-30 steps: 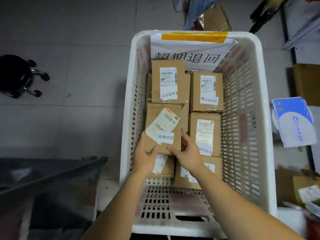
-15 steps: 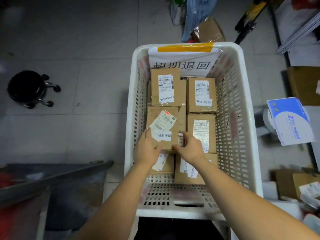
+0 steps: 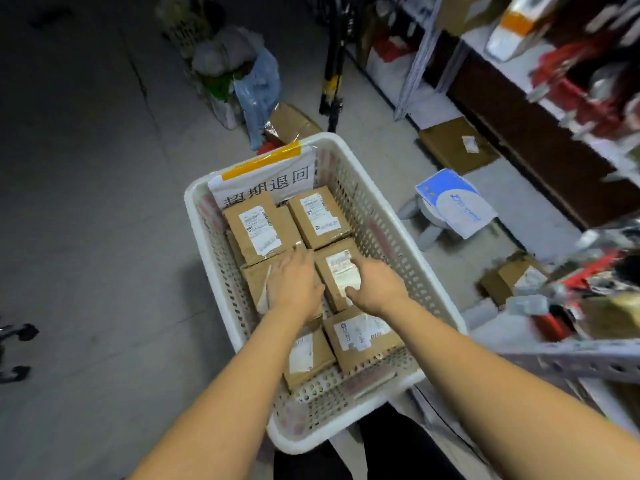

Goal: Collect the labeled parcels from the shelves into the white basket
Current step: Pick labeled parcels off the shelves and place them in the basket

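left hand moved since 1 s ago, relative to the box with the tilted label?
Yes. The left hand gripped that box's near edge before; now it lies flat on top, farther toward the basket's signed end.

Both hands, left (image 3: 294, 284) and right (image 3: 375, 285), rest flat on parcels (image 3: 256, 226) inside the white basket (image 3: 194, 209).

Brown labeled parcels (image 3: 320, 216) lie flat, packed together inside the white basket (image 3: 391, 237).

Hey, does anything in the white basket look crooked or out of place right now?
Mostly tidy. One oddity: on the parcel under the left hand, a label sticks out past the palm at a slant and looks partly lifted. The other parcels' labels lie flat.
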